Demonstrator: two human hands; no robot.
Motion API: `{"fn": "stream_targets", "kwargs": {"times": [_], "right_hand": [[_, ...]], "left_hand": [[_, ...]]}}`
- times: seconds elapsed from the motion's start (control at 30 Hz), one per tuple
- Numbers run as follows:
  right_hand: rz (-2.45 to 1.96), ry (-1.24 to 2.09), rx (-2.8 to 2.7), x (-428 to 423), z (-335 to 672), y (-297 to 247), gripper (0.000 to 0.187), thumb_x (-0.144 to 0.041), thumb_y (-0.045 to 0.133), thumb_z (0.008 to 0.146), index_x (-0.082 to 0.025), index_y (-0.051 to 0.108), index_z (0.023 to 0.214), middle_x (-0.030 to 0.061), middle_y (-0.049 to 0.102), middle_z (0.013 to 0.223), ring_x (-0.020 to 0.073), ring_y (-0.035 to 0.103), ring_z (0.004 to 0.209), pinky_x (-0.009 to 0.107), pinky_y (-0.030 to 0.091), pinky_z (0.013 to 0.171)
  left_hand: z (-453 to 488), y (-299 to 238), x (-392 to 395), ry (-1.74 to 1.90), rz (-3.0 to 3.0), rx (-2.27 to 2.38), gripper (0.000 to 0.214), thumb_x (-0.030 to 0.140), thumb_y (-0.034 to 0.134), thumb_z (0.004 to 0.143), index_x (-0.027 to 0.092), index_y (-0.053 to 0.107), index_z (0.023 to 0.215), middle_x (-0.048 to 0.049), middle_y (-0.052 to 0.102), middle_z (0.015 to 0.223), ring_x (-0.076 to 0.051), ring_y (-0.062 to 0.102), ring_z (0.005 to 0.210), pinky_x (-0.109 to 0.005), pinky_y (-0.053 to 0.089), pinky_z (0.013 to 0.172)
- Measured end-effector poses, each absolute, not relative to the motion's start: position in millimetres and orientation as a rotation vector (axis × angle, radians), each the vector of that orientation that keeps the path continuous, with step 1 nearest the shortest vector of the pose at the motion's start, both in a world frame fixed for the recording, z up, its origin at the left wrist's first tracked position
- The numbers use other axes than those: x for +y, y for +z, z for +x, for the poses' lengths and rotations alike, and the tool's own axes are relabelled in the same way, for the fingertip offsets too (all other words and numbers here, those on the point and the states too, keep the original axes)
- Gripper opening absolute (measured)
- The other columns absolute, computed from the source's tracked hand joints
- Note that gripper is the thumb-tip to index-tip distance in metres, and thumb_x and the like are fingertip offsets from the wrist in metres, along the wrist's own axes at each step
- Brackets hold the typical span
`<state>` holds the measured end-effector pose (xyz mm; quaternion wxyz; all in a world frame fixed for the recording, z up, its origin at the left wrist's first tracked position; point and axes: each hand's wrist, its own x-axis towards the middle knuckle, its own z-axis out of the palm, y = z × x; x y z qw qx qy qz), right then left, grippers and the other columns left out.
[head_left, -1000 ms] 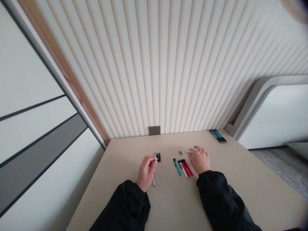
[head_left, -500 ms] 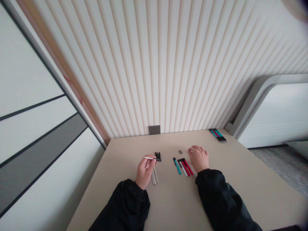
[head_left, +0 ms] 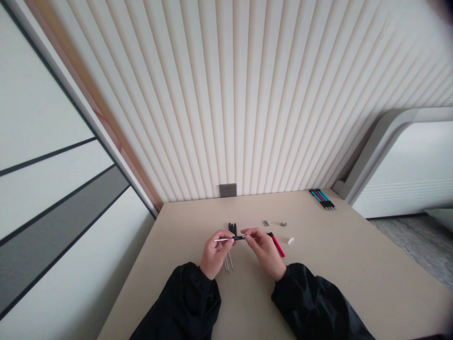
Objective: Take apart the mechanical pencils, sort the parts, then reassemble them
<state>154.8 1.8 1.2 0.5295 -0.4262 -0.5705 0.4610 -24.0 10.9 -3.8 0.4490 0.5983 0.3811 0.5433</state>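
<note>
Between the fingers of my left hand [head_left: 213, 255] is a black pen grip section [head_left: 238, 238], with a thin white refill [head_left: 222, 240] sticking out of its left end. My right hand [head_left: 265, 250] pinches a small silvery pen tip [head_left: 244, 236] against the section's right end. Whether the tip is seated there I cannot tell. Several black grip sections [head_left: 232, 227] lie just behind my hands, and white refills [head_left: 229, 263] lie beside my left hand. A red pen barrel [head_left: 278, 246] shows beyond my right hand, which covers the other barrels.
Small metal parts form two little groups, one [head_left: 265, 223] behind my right hand and another [head_left: 283, 224] farther right. A small white piece [head_left: 290, 241] lies right of the barrels. Several assembled pens [head_left: 322, 199] rest at the table's back right. A wall socket [head_left: 228, 190] sits behind the table.
My right hand has moved left from the small metal parts to the black grip section, and its fingertips now pinch the section's end. My left hand has stayed nearly in place.
</note>
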Motion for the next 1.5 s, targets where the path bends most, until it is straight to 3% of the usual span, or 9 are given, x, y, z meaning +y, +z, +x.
{"fn": "stream_targets", "kwargs": {"times": [0.13, 0.3, 0.43, 0.53, 0.67, 0.9, 1.5], "right_hand": [[-1.026, 1.183, -1.33, 3.3, 155.0, -2.2, 0.038, -0.056, 0.057, 0.084, -0.019, 0.061, 0.091, 0.0035, 0.065, 0.076, 0.0162, 0.06, 0.068, 0.029, 0.049, 0.064], [-0.968, 1.205, -1.273, 3.8, 154.6, -3.9, 0.037, -0.054, 0.059, 0.083, -0.018, 0.061, 0.091, 0.0029, 0.064, 0.073, 0.0155, 0.06, 0.067, 0.029, 0.05, 0.064], [-0.956, 1.204, -1.254, 4.8, 153.8, -7.1, 0.036, -0.052, 0.062, 0.082, -0.018, 0.062, 0.091, 0.0034, 0.064, 0.073, 0.0161, 0.06, 0.067, 0.029, 0.05, 0.064], [-0.965, 1.211, -1.238, 6.9, 154.4, -11.6, 0.036, -0.052, 0.063, 0.082, -0.018, 0.062, 0.091, 0.0028, 0.063, 0.073, 0.0158, 0.06, 0.067, 0.029, 0.05, 0.064], [-0.974, 1.222, -1.221, 8.7, 156.0, -14.3, 0.033, -0.05, 0.065, 0.081, -0.018, 0.062, 0.09, 0.0018, 0.063, 0.074, 0.0145, 0.059, 0.067, 0.028, 0.048, 0.065], [-0.995, 1.234, -1.226, 6.9, 157.2, -9.9, 0.033, -0.051, 0.066, 0.08, -0.019, 0.063, 0.088, 0.0015, 0.063, 0.075, 0.0155, 0.06, 0.069, 0.028, 0.048, 0.067], [-1.044, 1.155, -1.185, 7.4, 169.0, -6.1, 0.029, -0.046, 0.065, 0.082, -0.017, 0.063, 0.087, 0.0028, 0.063, 0.075, 0.0142, 0.057, 0.068, 0.025, 0.044, 0.062]], "left_hand": [[-23.8, -5.2, 10.8, 1.333, 1.459, 0.886, 0.015, 0.03, 0.064, 0.085, 0.016, 0.059, 0.088, -0.0053, 0.065, 0.09, -0.017, 0.067, 0.077, -0.031, 0.055, 0.073], [-21.9, -8.1, 10.9, 1.339, 1.371, 0.9, 0.02, 0.027, 0.067, 0.083, 0.018, 0.05, 0.087, -0.0043, 0.068, 0.089, -0.015, 0.068, 0.075, -0.029, 0.055, 0.072], [-20.8, -9.5, 10.2, 1.353, 1.322, 0.924, 0.036, 0.028, 0.07, 0.081, 0.02, 0.043, 0.104, -0.0026, 0.069, 0.089, -0.016, 0.07, 0.073, -0.031, 0.057, 0.072], [-21.1, -10.3, 9.2, 1.299, 1.41, 0.994, 0.037, 0.031, 0.066, 0.083, 0.018, 0.049, 0.113, -0.0055, 0.069, 0.092, -0.017, 0.071, 0.076, -0.032, 0.058, 0.074], [-22.0, -12.5, 8.3, 1.23, 1.597, 1.037, 0.026, 0.034, 0.06, 0.088, 0.016, 0.061, 0.106, -0.0087, 0.069, 0.097, -0.019, 0.071, 0.081, -0.033, 0.058, 0.077], [-24.1, -6.8, 9.7, 1.23, 1.972, 1.068, 0.018, 0.028, 0.062, 0.087, 0.019, 0.067, 0.102, -0.0051, 0.068, 0.088, -0.015, 0.066, 0.076, -0.027, 0.055, 0.072], [-25.0, -7.9, 7.8, 1.268, 1.806, 1.224, 0.021, 0.034, 0.057, 0.089, 0.017, 0.066, 0.098, -0.0029, 0.063, 0.078, -0.013, 0.063, 0.064, -0.024, 0.053, 0.059]]}}
